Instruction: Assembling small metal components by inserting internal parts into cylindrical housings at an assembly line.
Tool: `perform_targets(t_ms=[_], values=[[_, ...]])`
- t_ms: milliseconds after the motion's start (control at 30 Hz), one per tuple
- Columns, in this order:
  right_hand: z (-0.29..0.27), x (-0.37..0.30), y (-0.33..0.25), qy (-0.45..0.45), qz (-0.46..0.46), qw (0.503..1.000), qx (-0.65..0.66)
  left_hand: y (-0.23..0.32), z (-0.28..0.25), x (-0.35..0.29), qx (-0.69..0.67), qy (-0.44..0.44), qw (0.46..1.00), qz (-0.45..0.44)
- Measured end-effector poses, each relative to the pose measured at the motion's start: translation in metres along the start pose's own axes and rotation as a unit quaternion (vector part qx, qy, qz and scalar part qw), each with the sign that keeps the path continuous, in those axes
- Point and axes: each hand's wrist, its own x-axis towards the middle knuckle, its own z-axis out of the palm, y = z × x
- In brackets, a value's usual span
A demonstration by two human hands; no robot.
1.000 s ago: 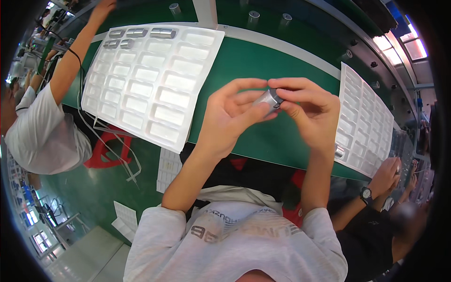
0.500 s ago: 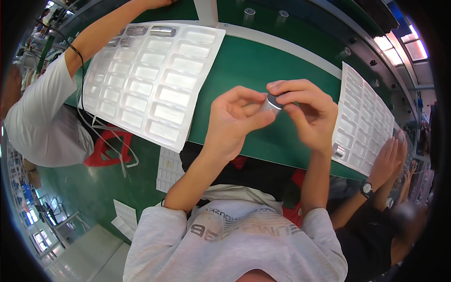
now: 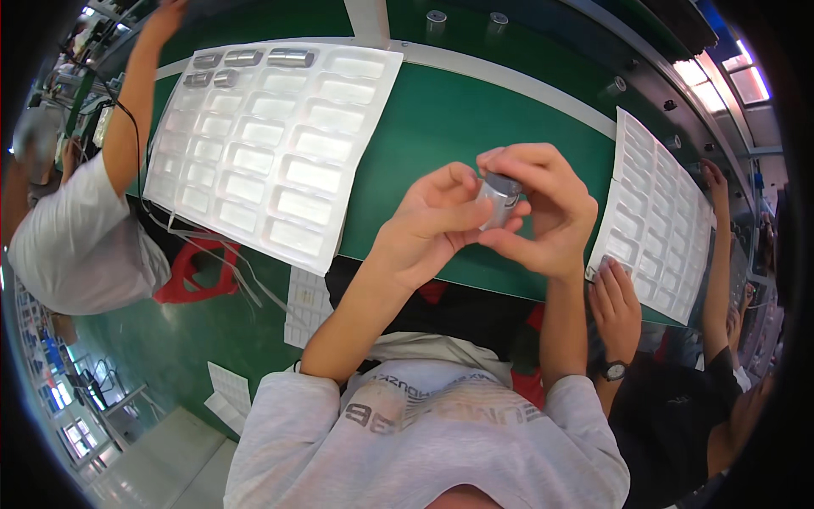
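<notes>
A short silver metal cylinder with a dark grey end [image 3: 498, 200] is held between my two hands above the green tabletop. My left hand [image 3: 432, 216] pinches its lower left side, thumb laid across the front. From the right, my right hand [image 3: 547, 208] curls round it, with the fingers over the dark upper end and the thumb below. Both hands are closed on the cylinder, and its far side is hidden by my fingers. To the left lies a white plastic tray [image 3: 343, 174] of rectangular pockets, with several similar metal cylinders [image 3: 291, 58] in its far-left pockets.
Another white pocketed tray [image 3: 649, 212] lies on the right, a co-worker's hand [image 3: 616, 305] on its near edge. A second co-worker [image 3: 85, 229] sits at the left. Several cylinders [image 3: 436, 23] stand beyond the white rail [image 3: 509, 81]. A red stool [image 3: 199, 271] is at lower left.
The cylinder has tilted and come slightly nearer, and my right fingers have shifted around it. The right co-worker's hand has moved onto the tray's near corner; the left co-worker's arm has lifted away from the tray.
</notes>
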Motion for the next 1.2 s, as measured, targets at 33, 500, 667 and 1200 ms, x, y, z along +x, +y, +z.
perform_targets(t_ms=[33,500,667,1200], values=[[-0.002,-0.001,-0.001,0.001,0.000,1.000,-0.001,-0.002,0.000,0.000,-0.004,-0.003,1.000,-0.009],[0.016,-0.015,-0.008,0.058,-0.010,0.939,-0.338,-0.010,0.001,0.002,-0.006,0.057,0.997,0.054],[0.011,-0.006,-0.009,0.000,0.002,0.958,-0.287,-0.004,-0.001,0.000,0.050,0.047,0.995,0.076],[0.001,0.004,-0.029,-0.067,0.038,0.976,-0.203,0.000,0.015,-0.005,0.078,0.073,0.990,0.091]])
